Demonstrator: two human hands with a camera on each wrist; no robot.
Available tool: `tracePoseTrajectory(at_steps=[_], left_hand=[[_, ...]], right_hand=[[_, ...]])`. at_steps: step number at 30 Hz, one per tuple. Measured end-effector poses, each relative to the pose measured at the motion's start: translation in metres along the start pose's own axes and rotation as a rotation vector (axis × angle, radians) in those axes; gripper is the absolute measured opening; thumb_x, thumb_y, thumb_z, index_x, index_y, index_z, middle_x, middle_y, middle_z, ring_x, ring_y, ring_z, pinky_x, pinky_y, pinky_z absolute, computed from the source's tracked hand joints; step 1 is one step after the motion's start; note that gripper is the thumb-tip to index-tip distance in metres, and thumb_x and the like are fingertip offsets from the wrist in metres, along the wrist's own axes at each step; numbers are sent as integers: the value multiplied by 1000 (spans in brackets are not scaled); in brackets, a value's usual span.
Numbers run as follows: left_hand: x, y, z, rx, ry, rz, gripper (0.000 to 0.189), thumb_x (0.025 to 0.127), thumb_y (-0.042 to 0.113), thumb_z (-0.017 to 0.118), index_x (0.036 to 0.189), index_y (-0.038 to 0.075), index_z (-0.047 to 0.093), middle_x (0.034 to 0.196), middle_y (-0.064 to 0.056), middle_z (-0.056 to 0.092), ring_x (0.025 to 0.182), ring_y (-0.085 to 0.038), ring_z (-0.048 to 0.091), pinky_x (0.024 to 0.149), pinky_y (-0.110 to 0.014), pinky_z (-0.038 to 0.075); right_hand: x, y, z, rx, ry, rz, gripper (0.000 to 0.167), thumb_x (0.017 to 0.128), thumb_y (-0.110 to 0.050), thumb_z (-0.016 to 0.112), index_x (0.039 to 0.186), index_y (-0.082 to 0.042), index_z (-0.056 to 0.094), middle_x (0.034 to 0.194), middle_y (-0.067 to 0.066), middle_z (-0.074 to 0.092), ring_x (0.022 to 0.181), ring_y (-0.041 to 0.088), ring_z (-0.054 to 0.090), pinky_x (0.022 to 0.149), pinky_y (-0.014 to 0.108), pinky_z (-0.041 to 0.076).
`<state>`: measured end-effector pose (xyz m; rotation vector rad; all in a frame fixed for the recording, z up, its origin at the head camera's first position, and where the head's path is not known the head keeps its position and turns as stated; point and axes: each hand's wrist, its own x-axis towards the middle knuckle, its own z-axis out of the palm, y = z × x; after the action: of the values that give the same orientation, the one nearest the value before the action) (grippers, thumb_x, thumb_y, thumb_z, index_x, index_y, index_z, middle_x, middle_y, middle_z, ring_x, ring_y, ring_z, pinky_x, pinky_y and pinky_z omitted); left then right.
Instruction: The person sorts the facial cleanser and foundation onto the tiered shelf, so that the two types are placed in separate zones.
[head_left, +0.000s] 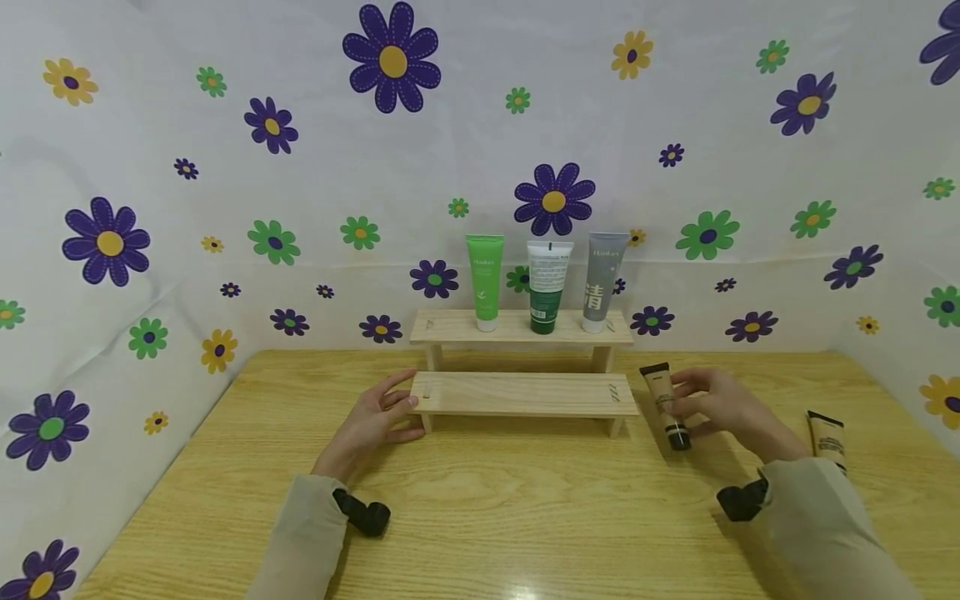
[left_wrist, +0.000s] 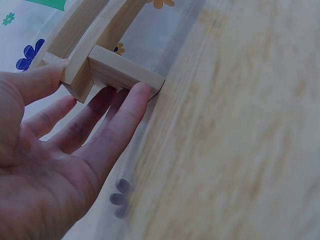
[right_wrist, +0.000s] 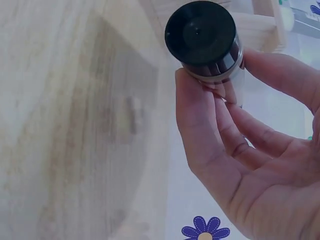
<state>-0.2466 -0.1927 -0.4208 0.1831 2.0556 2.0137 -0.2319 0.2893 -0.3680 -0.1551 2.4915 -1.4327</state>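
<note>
My right hand point(head_left: 720, 408) holds a beige tube point(head_left: 662, 404) with a black cap, pinched between thumb and fingers. It is tilted, cap down, to the right of the stand; the right wrist view shows the black cap point(right_wrist: 200, 34) end-on. My left hand point(head_left: 375, 412) grips the left end of the lower wooden shelf point(head_left: 517, 392). In the left wrist view, the thumb touches the board's end and a fingertip rests against the shelf leg point(left_wrist: 125, 72). On the upper shelf point(head_left: 517, 327) stand a green tube point(head_left: 486, 279), a white-and-green tube point(head_left: 547, 283) and a grey tube point(head_left: 603, 279), all caps down.
Another beige tube point(head_left: 828, 440) is at the right, partly hidden by the right sleeve. The wood-grain table point(head_left: 510, 517) extends in front of the shelves. Behind and beside it hangs a white flower-print cloth point(head_left: 465, 150).
</note>
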Motion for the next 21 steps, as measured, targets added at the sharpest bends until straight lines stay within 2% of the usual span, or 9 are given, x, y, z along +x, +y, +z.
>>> tracePoseTrajectory(at_steps=[6, 15, 21], left_hand=[[-2, 2, 0, -1, -3, 2, 58, 108, 4, 47, 161, 4, 23, 146, -33, 41, 127, -42, 52, 92, -47, 58], [-2, 2, 2, 10, -2, 9, 58, 108, 5, 47, 160, 2, 22, 145, -34, 40, 127, -45, 52, 91, -47, 58], [-1, 2, 2, 10, 9, -1, 58, 108, 4, 48, 161, 4, 24, 145, -33, 41, 126, -43, 52, 91, -46, 59]], right_hand=[[-1, -6, -1, 6, 32, -5, 56, 98, -3, 63, 140, 20, 35, 122, 29, 54, 92, 21, 66, 78, 43, 63], [0, -11, -2, 51, 48, -41, 61, 100, -4, 61, 144, 22, 28, 128, 32, 49, 92, 16, 65, 77, 39, 63], [0, -17, -1, 50, 74, -45, 63, 99, -6, 64, 144, 20, 29, 123, 28, 51, 91, 17, 66, 78, 39, 63]])
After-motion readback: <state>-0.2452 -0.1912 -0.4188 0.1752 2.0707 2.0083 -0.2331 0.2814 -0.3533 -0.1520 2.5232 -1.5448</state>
